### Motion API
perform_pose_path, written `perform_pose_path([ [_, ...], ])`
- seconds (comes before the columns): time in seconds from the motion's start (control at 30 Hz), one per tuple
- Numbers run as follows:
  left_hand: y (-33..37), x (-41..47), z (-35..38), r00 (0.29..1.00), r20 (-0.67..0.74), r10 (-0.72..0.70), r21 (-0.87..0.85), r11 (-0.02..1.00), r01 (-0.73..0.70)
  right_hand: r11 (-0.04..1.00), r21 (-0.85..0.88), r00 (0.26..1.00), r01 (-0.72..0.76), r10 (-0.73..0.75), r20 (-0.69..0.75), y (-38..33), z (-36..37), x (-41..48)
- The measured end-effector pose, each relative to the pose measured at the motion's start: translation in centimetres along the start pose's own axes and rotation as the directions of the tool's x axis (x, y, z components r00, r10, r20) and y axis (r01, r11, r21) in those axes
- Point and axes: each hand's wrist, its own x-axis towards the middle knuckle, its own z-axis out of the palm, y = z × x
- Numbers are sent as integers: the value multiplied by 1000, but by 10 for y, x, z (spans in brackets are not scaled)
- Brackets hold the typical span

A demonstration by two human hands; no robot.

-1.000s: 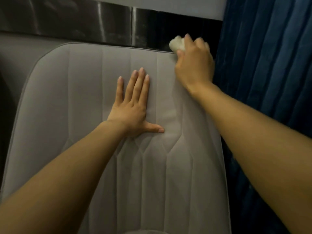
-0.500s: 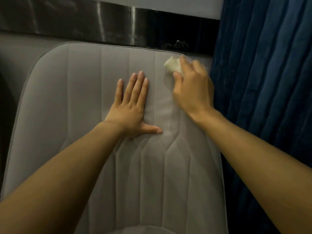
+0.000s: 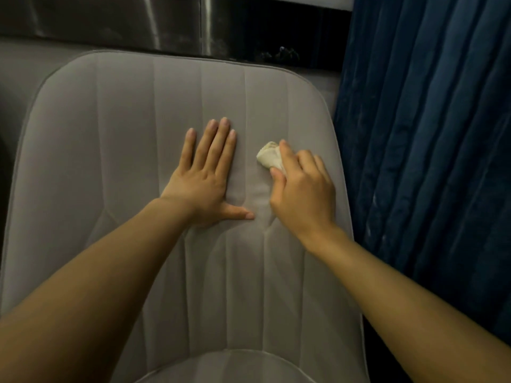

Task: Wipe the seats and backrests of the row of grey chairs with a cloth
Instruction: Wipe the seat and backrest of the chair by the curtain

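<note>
While our left hand [image 3: 204, 175] lies flat, fingers straight, at the middle of the backrest [image 3: 124, 134], our right hand [image 3: 302, 194] clenches the wadded cloth [image 3: 269, 158] against its right side. The backrest's seams run lengthwise toward us, so we likely stroke down along them.

Indoor seating room, kind undetermined: padded chair [image 3: 124, 167] centre, blue curtain [image 3: 431, 128] at 3 o'clock, glossy dark panel [image 3: 105, 20] at 12 o'clock.

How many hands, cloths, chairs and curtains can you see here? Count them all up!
Hands: 2 (left hand, right hand)
Cloth: 1
Chair: 1
Curtain: 1
Total: 5
</note>
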Motion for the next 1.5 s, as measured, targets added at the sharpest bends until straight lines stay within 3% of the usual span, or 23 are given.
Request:
perform_pose_path([
  [0.2,2,-8,5,1000,-22,9,-29,1000,-9,999,-49,998,-14,11,-59,4,-5,18],
  [0.47,4,-26,8,996,4,94,12,995,-94,996,-46,997,77,-79,-27,5,18,-72],
  [0.6,10,-32,15,999,32,31,-6,1000,-31,997,41,997,71,-72,32,2,9,-72],
  [0.7,12,-33,16,999,34,17,-37,999,-15,992,114,998,55,-55,-2,0,-2,-59],
  [0.83,11,-33,17,1000,-5,27,-51,998,-28,997,73,995,-2,9,-96,8,-5,-35],
  [1.13,11,-48,19,996,-10,91,-32,995,-92,998,-39,999,46,-47,-18,9,17,-115],
  [1.3,12,-51,28,999,12,42,-29,999,-41,994,87,998,63,-65,22,1,1,-103],
  [1.43,12,-50,27,998,-35,56,-58,997,-58,998,18,993,61,-59,-97,10,-7,-60],
  [1.5,11,-52,28,996,-56,70,-59,996,-73,999,-33,997,34,-36,-68,14,-2,-60],
])
